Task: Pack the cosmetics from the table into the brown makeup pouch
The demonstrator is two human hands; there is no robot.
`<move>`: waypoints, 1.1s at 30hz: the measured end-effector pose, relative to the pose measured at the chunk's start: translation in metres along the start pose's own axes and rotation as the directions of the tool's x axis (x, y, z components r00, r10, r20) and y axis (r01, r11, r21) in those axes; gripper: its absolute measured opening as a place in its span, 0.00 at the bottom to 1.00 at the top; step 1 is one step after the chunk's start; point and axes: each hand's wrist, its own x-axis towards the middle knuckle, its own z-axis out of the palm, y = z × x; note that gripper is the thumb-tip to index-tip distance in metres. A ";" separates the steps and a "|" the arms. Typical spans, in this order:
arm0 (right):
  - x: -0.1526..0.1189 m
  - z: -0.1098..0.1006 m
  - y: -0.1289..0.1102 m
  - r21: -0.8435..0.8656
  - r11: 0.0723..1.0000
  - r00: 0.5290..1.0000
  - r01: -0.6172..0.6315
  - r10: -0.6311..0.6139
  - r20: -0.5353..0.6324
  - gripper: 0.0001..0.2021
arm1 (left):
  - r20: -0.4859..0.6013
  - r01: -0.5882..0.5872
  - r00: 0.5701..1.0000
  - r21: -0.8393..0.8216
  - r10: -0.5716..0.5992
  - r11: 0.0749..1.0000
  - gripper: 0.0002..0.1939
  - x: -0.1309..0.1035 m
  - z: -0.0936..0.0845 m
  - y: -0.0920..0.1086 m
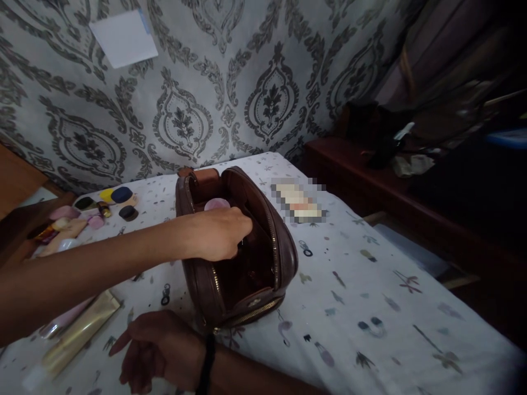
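Note:
A brown leather toiletry bag [288,247] stands unzipped on the white patterned cloth, its dark inside showing. My left hand [222,233] reaches into its opening from the left, fingers bent down. They are partly hidden, and what they close on cannot be made out. Just behind that hand, a pink round item [217,203] shows inside the bag; whether I touch it is unclear. In front of the bag is my right hand [158,345], a black band [207,362] on its wrist. Its fingers are apart and loosely curled, holding nothing. Left of it lies a gold tube [80,334].
Cosmetics crowd the cloth's left side, among them a dark-blue-capped item [122,194] and a pink-purple item [96,220]. A blurred-out flat item [298,202] lies right of the bag. Dark red wooden furniture [337,159] borders the right; patterned wallpaper [230,82] rises behind.

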 end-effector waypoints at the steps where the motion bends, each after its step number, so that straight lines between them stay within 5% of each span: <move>1: 0.000 0.000 0.000 0.000 1.000 1.000 -0.004 0.004 -0.001 0.16 | 0.019 0.011 1.000 0.006 -0.011 1.000 0.09 0.000 0.000 0.001; 13: 0.006 -0.007 0.011 0.022 0.995 0.993 0.099 -0.101 0.056 0.14 | 0.021 0.047 0.999 -0.009 -0.047 0.999 0.09 0.001 0.003 0.000; 24: 0.006 -0.006 0.011 0.024 0.991 0.990 0.131 -0.132 0.057 0.18 | -0.197 0.051 0.978 -0.069 -0.064 0.996 0.14 -0.006 -0.001 -0.011; 28: 0.004 -0.005 0.011 0.041 0.989 0.988 0.144 -0.146 0.051 0.20 | -0.442 -0.023 0.896 -0.157 -0.049 0.987 0.08 -0.037 -0.016 -0.023; 33: 0.000 -0.004 0.011 0.019 0.985 0.985 0.171 -0.171 0.011 0.24 | -0.658 -0.334 0.751 -0.454 -0.058 0.826 0.10 -0.105 -0.039 -0.015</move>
